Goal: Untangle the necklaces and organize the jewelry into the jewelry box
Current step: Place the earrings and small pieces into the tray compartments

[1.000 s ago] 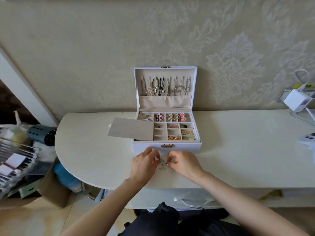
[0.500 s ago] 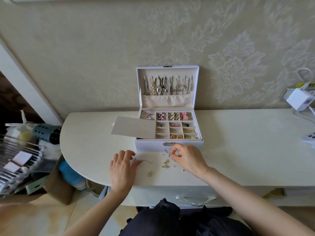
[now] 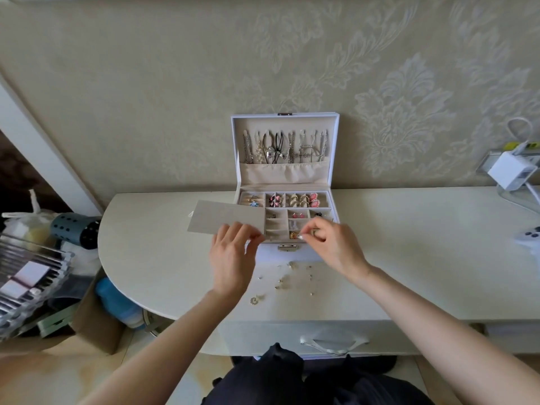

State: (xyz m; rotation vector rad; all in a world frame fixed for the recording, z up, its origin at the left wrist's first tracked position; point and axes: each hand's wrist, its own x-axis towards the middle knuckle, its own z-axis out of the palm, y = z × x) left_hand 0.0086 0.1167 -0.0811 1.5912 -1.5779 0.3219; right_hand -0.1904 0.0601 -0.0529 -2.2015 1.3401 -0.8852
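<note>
White leatherette jewelry box [image 3: 295,255] sits open against the wall, lid upright so the necklaces [image 3: 280,147] can hang straight from its hooks with their tails tucked in the pocket, which keeps them from knotting again. Its divided tray [image 3: 275,232] holds rings and earrings in the back rows, while the front cells nearest the person are mostly bare. A grey flap [image 3: 222,219] lies across the tray's left side and overhangs the surface [image 3: 423,252], leaving the right cells open for filling.

The right hand [image 3: 333,247] hovers over the front right cells, thumb and forefinger pinched on a small pearl-like piece [image 3: 300,237], seemingly about to drop it in. The left hand [image 3: 232,255] is raised at the flap's near corner with fingertips drawn together; whether they hold the flap, a fine chain or nothing I cannot tell. Loose pieces [image 3: 287,277] lie scattered on the surface just before the box, within easy reach of both hands, so sorting looks well from done
</note>
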